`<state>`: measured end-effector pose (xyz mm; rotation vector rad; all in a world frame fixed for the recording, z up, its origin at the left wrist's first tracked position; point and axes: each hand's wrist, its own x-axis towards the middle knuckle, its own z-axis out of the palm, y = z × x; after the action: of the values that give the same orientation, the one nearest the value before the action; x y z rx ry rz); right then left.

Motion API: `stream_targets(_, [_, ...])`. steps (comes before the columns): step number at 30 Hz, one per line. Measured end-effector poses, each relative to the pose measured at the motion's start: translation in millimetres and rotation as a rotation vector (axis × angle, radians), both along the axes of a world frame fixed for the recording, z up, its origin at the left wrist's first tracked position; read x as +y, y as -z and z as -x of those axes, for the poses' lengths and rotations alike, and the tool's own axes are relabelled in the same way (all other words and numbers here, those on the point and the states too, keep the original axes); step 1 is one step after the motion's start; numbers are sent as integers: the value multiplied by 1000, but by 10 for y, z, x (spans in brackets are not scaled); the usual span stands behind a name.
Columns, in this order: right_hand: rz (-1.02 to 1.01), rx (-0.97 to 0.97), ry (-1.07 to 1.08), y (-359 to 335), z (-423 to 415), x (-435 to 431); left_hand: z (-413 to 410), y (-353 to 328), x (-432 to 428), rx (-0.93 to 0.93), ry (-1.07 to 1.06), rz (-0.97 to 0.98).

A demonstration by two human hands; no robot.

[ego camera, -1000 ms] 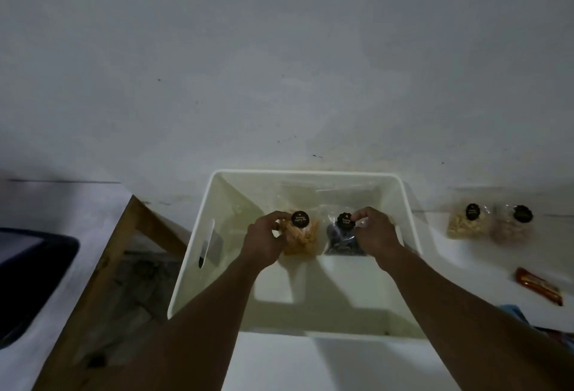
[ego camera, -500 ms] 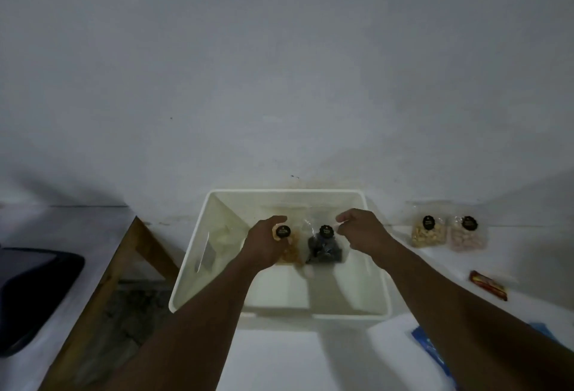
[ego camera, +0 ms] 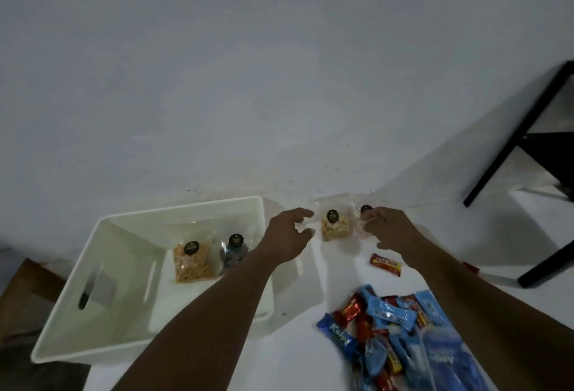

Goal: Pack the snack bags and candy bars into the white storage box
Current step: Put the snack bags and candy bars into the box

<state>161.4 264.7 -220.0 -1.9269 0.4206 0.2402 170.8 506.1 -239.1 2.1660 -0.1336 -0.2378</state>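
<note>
The white storage box (ego camera: 102,266) sits at the left with an orange snack bag (ego camera: 192,262) and a dark snack bag (ego camera: 233,252) standing inside it. To its right, against the wall, stand a pale yellow snack bag (ego camera: 334,227) and a pinkish snack bag (ego camera: 360,223). My left hand (ego camera: 287,235) hovers with spread fingers just left of the yellow bag, holding nothing. My right hand (ego camera: 388,229) reaches the pinkish bag with loosely bent fingers and partly hides it. A red candy bar (ego camera: 385,264) lies alone on the table. A pile of blue and red candy bars (ego camera: 394,334) lies at the lower right.
Everything rests on a white table (ego camera: 304,356) against a white wall. A black frame (ego camera: 528,154) stands at the far right. A wooden edge (ego camera: 21,285) shows at the lower left beyond the box.
Both hands have let go of the orange and dark bags in the box and moved right toward the two bags by the wall. The view has swung right, showing the candy pile.
</note>
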Motion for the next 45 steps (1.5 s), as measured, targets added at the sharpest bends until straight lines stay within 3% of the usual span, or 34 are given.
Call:
stream_targets(8, [-9,-4,-96,891,-737,-946,-757,827,-710,38,-55,-53])
stream_targets(14, [-143,111,-178,1465,-1237,-1128,-1053,1473,-890,138,-128,100])
stream_targets(19, [-189,65,-165,1558,-1332,-1077,-1140,1608,-949,158,-247,121])
stream_targets(25, [-130,46,-179,1193,-987,-924,-884,1219,-768,122,-192,88])
stream_targets(31, [-129,-54,-192,448,-660,-415,-545,391,-161,-15,-178,50])
stream_targets(39, [-213,-179,-268,-345,-382,1034,84,-576,1342,-125,-267,22])
stream_targets(45, [-181,-159,-270,-212,-102,2178,549,-476,2414,-72,-347,-82])
